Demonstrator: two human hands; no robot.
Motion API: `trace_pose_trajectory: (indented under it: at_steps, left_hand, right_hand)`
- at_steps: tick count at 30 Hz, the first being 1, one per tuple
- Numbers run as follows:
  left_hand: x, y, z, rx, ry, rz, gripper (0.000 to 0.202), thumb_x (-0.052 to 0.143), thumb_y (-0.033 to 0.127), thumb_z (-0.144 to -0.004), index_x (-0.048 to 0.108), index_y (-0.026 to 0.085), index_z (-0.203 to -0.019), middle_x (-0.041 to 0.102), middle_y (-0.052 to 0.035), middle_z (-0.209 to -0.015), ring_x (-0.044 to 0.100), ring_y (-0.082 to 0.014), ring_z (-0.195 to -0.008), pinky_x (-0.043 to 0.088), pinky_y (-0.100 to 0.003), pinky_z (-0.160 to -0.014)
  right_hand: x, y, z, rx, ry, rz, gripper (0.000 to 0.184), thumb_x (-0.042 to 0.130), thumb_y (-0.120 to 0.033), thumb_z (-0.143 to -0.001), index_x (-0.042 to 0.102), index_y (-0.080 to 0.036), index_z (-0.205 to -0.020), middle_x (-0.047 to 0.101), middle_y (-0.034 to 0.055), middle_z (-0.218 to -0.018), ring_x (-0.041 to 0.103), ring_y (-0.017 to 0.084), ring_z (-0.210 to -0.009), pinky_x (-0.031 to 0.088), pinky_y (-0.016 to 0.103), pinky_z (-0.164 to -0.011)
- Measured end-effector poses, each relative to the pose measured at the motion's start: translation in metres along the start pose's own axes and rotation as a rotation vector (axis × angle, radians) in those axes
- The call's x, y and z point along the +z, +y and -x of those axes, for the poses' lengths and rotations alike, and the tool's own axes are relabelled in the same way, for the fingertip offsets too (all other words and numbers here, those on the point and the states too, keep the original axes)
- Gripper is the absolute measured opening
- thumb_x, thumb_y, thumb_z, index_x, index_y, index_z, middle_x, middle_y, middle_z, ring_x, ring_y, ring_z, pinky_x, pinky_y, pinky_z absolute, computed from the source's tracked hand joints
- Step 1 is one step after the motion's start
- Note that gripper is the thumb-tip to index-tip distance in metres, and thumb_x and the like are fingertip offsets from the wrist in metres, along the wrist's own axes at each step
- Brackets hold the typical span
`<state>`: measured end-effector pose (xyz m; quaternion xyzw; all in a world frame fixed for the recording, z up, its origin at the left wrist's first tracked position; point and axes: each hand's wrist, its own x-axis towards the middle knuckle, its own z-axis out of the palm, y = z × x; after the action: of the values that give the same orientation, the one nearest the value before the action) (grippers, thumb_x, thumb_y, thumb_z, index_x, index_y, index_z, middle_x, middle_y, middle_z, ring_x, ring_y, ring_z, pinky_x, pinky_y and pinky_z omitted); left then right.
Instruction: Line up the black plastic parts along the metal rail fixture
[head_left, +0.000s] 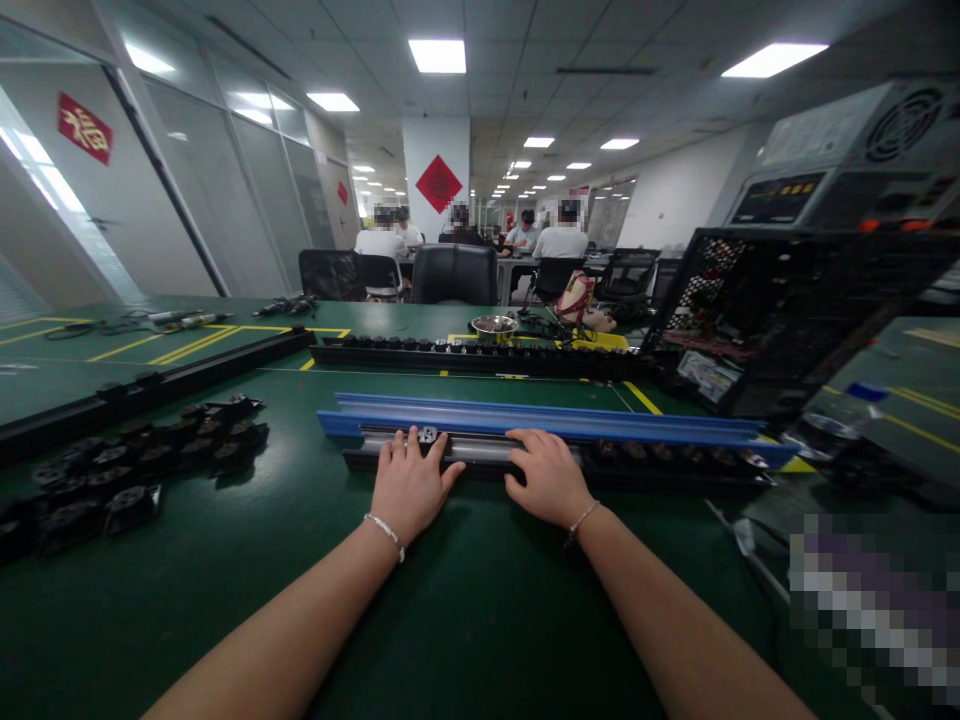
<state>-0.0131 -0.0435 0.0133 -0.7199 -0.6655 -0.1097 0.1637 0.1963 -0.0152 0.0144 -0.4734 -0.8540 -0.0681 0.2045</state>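
Note:
Both my hands rest on a long black rail (660, 465) with a silver strip, lying across the green table just in front of me. My left hand (409, 485) lies flat on the rail's left part, fingers stretched forward beside a small black-and-white piece (427, 434). My right hand (547, 475) lies to its right, fingers curled over the rail's top edge. A long blue profile (600, 420) lies directly behind the rail, parallel to it.
A heap of small black fan-like parts (142, 465) sits at the left. Two more black rails (480, 355) lie farther back. An open computer case (780, 320) stands at the right. A metal bowl (493, 324) and seated people are beyond the table.

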Motion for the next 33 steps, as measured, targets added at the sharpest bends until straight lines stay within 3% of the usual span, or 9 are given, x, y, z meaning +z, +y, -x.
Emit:
trace_pose_trajectory:
  at_steps: [33]
  left_hand:
    - [-0.0008, -0.007, -0.0013, -0.037, -0.001, -0.08, 0.063, 0.02, 0.061, -0.084, 0.046, 0.025, -0.129, 0.05, -0.0187, -0.128, 0.039, -0.037, -0.123, 0.022, -0.053, -0.098]
  right_hand:
    - [0.0003, -0.0002, 0.0005, 0.003, 0.0, 0.003, 0.016, 0.053, -0.031, -0.074, 0.063, -0.021, -0.082, 0.053, 0.0053, -0.123, 0.041, 0.023, -0.113, 0.029, 0.04, -0.097]
